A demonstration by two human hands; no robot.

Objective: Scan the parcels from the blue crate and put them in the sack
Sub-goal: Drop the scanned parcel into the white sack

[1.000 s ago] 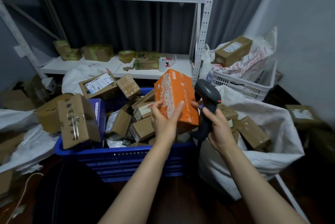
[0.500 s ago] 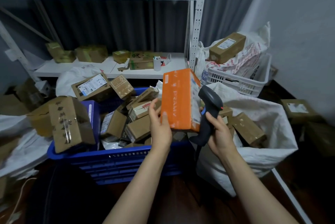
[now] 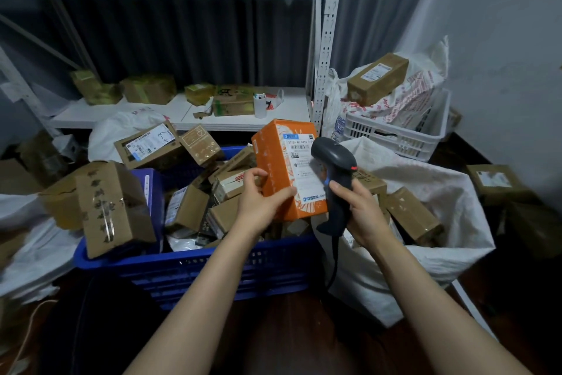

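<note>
Parcel: orange box [image 3: 273, 168], held upright over the right end of the crate [image 3: 197, 259], with its white label [image 3: 304, 162] facing the camera.
Left hand [image 3: 258, 201]: fingers [image 3: 254, 174] are curled round the box's lower left edge, and the thumb lies across the front, below the barcode.
Right hand [image 3: 362, 213]: wrapped round the scanner [image 3: 331, 155] grip. Cannot tell whether the trigger is pressed.
Scanner: its head overlaps the label's right edge, very close.
Step (judged): reading the label.
Method: hold the box still. Draw the scanner back so the beam covers the barcode near the label's top. Keep the thumb low. Confirm the read before moving right.
Sack [image 3: 450, 201]: white, open, just right of the crate, with brown boxes inside.
Crate: blue, heaped with boxes, on a dark floor [image 3: 289, 329].
Room: white shelf [image 3: 91, 114] behind, carrying boxes. White basket [image 3: 395, 134] at right rear. Grey curtain.
</note>
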